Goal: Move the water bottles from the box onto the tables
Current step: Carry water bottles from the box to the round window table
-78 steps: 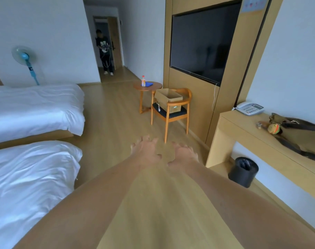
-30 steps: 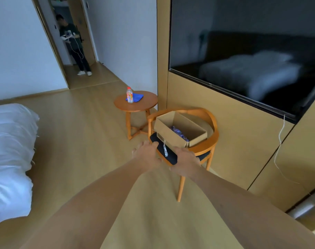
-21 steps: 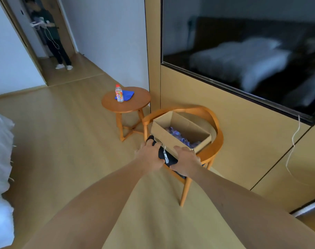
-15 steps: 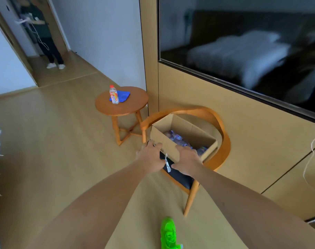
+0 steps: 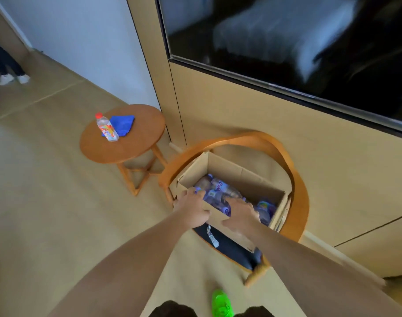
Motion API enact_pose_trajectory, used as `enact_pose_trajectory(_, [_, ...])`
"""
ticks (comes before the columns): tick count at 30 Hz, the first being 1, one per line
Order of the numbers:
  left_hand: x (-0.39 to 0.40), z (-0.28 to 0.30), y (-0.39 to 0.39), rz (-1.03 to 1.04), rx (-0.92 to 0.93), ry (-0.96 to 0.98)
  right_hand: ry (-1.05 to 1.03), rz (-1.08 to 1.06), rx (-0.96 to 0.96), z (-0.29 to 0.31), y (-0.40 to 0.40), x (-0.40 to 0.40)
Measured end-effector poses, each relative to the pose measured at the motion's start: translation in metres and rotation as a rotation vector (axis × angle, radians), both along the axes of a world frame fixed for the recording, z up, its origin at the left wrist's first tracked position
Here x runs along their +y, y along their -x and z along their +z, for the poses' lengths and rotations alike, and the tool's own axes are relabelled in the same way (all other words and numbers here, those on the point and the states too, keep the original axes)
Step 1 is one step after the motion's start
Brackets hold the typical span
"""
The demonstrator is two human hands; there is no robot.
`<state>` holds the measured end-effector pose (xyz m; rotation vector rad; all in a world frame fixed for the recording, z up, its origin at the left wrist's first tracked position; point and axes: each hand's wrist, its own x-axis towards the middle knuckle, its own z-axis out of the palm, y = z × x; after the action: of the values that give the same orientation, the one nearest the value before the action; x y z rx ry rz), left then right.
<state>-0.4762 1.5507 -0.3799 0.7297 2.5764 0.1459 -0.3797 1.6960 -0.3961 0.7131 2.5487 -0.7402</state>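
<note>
An open cardboard box sits on the seat of a wooden chair. Several clear water bottles with purple labels lie inside it. My left hand is at the box's near-left corner, fingers bent over the rim towards a bottle, their tips hidden. My right hand reaches over the near wall. Its fingers lie spread on the bottles and its thumb stays outside the wall. To the left is a round wooden side table holding a red-capped bottle and a blue cloth.
A wooden wall panel with a dark TV screen rises right behind the chair. Another person's legs show in the doorway at far left. My green shoe is on the floor by the chair's front leg. Bare wood floor spreads to the left.
I have walked from between the beds up to the chair. Both hands have gone from hovering before the box to its near rim, the right one now reaching inside onto the bottles.
</note>
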Motion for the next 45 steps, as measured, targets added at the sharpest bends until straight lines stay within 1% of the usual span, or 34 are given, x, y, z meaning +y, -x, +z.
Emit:
enact_pose_trajectory(5, [0.029, -0.030, 0.052, -0.065, -0.049, 0.021, 0.020, -0.077, -0.088, -0.025, 0.034, 0.019])
enact_pose_trajectory(9, [0.057, -0.059, 0.094, -0.172, -0.102, 0.029, 0.028, -0.166, -0.134, -0.051, 0.055, 0.032])
enact_pose_trajectory(14, [0.085, -0.102, 0.149, -0.328, -0.176, 0.099, 0.064, -0.362, -0.257, -0.083, 0.084, 0.037])
enact_pose_trajectory(21, [0.113, -0.152, 0.199, -0.471, -0.302, 0.114, 0.131, -0.599, -0.401, -0.113, 0.110, 0.043])
enact_pose_trajectory(26, [0.139, -0.185, 0.204, -0.576, -0.370, 0.100, 0.109, -0.772, -0.464, -0.138, 0.110, 0.059])
enact_pose_trajectory(32, [0.159, -0.219, 0.184, -0.713, -0.441, 0.151, -0.109, -0.927, -0.481, -0.166, 0.107, 0.076])
enact_pose_trajectory(35, [0.170, -0.231, 0.174, -0.717, -0.479, 0.145, -0.134, -1.002, -0.497, -0.185, 0.102, 0.082])
enact_pose_trajectory(38, [0.184, -0.240, 0.169, -0.737, -0.495, 0.207, -0.152, -1.051, -0.498, -0.201, 0.102, 0.086])
enact_pose_trajectory(42, [0.197, -0.253, 0.168, -0.767, -0.509, 0.297, -0.244, -1.117, -0.572, -0.218, 0.108, 0.095])
enact_pose_trajectory(45, [0.199, -0.260, 0.169, -0.780, -0.487, 0.301, -0.315, -1.135, -0.580, -0.228, 0.110, 0.097])
